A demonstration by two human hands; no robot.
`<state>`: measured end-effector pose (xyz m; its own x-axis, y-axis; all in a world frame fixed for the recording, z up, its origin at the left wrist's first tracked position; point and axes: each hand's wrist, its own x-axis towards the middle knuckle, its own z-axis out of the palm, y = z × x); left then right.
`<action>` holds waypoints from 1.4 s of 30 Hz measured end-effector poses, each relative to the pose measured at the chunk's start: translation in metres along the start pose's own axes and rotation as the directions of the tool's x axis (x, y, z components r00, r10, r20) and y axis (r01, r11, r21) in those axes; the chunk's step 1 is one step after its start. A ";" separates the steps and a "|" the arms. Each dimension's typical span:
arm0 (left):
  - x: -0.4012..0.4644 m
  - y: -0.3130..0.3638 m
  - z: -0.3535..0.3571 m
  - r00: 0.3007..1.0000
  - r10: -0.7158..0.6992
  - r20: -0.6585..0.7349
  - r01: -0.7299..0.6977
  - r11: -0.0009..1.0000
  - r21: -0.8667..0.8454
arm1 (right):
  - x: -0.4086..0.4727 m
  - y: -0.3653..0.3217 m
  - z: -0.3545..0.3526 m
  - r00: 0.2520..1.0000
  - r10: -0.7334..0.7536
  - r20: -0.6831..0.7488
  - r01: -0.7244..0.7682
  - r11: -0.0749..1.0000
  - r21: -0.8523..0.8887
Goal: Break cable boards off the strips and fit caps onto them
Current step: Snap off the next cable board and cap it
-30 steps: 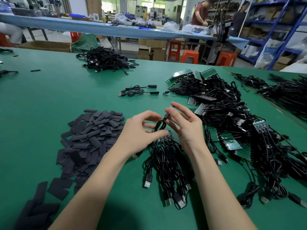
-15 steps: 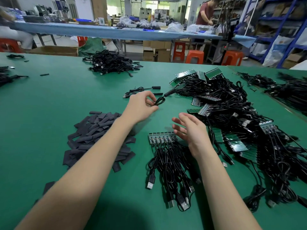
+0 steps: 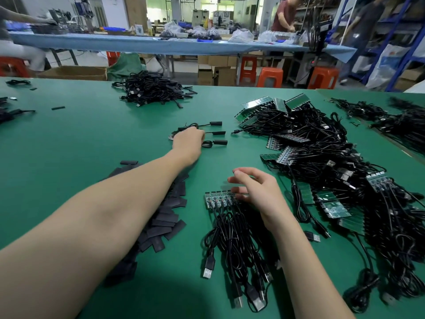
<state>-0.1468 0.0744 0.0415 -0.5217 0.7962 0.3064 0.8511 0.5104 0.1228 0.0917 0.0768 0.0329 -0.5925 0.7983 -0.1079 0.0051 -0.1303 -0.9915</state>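
Note:
My left hand reaches far forward to a small row of three capped cables; the nearest capped cable lies on the green table with its loop at my fingertips. The fingers curl under the hand and are hidden. My right hand hovers with relaxed fingers over the right end of a strip of cable boards, whose black USB cables trail toward me. A heap of flat black caps lies under my left forearm.
A large tangle of board strips and cables fills the right side. A pile of black cables sits at the far middle, more cables at the far right. People work at a blue bench behind.
My left hand has carried the capped cable forward and set it down beside two others. My right hand let go of it and dropped toward the board strip.

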 end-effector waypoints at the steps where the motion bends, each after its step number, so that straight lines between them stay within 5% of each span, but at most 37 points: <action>1: -0.001 -0.001 0.003 1.000 -0.011 0.014 0.012 0.999 -0.043 | 0.000 0.000 0.000 1.000 -0.005 0.000 0.005 1.000 -0.007; 10: -0.011 -0.003 0.009 0.994 -0.054 0.091 0.071 0.979 -0.190 | 0.004 0.006 -0.002 0.994 -0.098 -0.038 0.090 0.978 -0.186; 16: -0.034 0.010 0.002 0.992 -0.103 0.074 0.121 0.936 -0.331 | 0.001 0.006 -0.017 0.980 -0.177 -0.087 0.096 0.814 -0.573; 21: -0.065 0.031 -0.013 0.989 -0.093 0.118 0.143 0.821 -0.553 | -0.001 0.000 -0.019 0.983 -0.155 -0.101 0.046 0.735 -0.677; 25: -0.096 0.044 -0.015 0.972 -0.071 0.224 0.187 0.811 -0.555 | 0.001 -0.003 -0.017 0.986 -0.120 -0.115 -0.002 0.685 -0.729; 28: -0.114 0.050 -0.011 0.957 -0.042 0.288 0.195 0.829 -0.525 | 0.004 -0.003 -0.019 0.993 -0.038 -0.114 -0.049 0.738 -0.673; 34: -0.133 0.059 -0.007 0.986 -0.110 0.124 0.160 0.837 -0.523 | -0.003 -0.012 -0.023 0.993 0.099 0.071 -0.077 0.962 -0.261; 42: -0.132 0.077 -0.019 0.969 -0.243 -0.052 0.182 0.837 -0.516 | -0.012 -0.021 -0.028 0.951 0.213 0.223 -0.214 0.977 -0.018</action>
<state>-0.0113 0.0021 0.0286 -0.7089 0.6304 0.3162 0.6477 0.4045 0.6457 0.1212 0.0863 0.0526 -0.7420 0.6007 -0.2976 0.1465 -0.2879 -0.9464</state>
